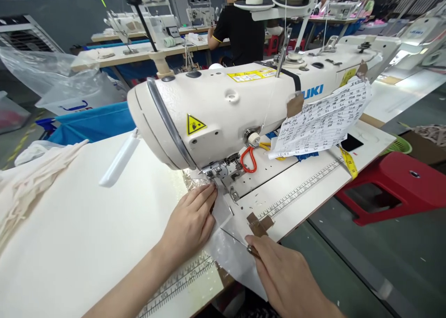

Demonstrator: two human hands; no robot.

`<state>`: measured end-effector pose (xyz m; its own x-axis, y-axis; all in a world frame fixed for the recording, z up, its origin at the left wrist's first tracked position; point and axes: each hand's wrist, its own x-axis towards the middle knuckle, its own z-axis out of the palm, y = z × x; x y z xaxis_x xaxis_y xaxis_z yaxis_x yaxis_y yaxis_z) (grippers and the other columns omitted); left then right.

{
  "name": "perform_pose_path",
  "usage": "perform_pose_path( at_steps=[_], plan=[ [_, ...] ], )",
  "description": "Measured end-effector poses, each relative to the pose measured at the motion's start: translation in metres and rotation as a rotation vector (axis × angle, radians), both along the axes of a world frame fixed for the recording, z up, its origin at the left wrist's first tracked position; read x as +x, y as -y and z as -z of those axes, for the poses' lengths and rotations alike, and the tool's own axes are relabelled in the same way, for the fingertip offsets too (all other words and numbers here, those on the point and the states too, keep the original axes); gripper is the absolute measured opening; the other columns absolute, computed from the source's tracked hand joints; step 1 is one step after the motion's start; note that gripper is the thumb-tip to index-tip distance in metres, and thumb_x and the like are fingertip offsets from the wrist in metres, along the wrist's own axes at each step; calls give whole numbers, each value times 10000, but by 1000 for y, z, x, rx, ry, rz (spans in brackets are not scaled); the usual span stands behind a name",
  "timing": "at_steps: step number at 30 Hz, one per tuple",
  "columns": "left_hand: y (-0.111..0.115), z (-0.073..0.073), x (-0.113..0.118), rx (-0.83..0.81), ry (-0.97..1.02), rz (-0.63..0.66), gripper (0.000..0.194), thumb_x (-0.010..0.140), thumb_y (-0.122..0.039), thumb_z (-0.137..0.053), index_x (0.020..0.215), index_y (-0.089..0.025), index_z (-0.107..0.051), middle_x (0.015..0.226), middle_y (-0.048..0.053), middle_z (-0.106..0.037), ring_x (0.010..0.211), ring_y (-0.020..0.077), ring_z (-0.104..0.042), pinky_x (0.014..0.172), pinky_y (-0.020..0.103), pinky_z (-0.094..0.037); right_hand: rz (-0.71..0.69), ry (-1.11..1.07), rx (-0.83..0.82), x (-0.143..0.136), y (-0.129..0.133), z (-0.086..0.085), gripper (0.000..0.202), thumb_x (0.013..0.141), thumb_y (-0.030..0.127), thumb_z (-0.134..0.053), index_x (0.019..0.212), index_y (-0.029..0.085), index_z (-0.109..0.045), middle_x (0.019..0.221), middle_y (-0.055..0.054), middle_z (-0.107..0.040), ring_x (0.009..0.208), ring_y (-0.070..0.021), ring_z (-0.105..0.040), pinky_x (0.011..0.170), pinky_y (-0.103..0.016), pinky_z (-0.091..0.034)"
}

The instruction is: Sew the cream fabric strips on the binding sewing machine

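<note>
My left hand (190, 222) lies on a thin, whitish, sheer piece of fabric (232, 257), its fingers stretched forward and close together. Its fingertips are just in front of the needle and presser foot area (219, 171) of a white JUKI sewing machine (216, 109). The fabric runs back from the machine over the table's front edge. In my right hand (284, 271) is an awl (235, 236), gripped by its handle. The awl's thin metal shaft points left over the fabric, toward my left hand. Whether its tip touches the fabric, I cannot tell.
Red-handled scissors (248, 160) hang by the machine head. A handwritten sheet (320, 120) covers part of the machine's front. Printed rulers (299, 188) run along the white table (139, 206). A red stool (400, 183) stands at right. Behind, a person in black (244, 29) sits by other machines.
</note>
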<state>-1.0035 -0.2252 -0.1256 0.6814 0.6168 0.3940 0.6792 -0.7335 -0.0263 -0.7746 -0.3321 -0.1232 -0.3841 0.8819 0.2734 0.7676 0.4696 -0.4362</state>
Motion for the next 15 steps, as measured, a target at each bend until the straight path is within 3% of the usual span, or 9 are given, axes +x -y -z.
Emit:
perform_pose_path(
  at_steps=[7, 15],
  plan=[
    [-1, 4, 3, 32, -21, -20, 435, 971, -156, -380, 1330, 43, -523, 1359, 224, -563, 1300, 343, -486, 1055, 494, -503, 22, 36, -8, -3, -8, -5, 342, 946, 45, -331, 1223, 165, -492, 908, -65, -703, 708, -218, -707, 564, -313, -520],
    [5, 4, 9, -31, -25, -113, 461, 981, -205, -347, 1358, 15, -496, 1359, 225, -527, 1299, 355, -468, 1048, 499, -496, 26, 127, 19, -7, -20, -9, 345, 923, 28, -374, 1210, 144, -527, 889, -65, -694, 703, -214, -703, 516, -302, -499]
  ],
)
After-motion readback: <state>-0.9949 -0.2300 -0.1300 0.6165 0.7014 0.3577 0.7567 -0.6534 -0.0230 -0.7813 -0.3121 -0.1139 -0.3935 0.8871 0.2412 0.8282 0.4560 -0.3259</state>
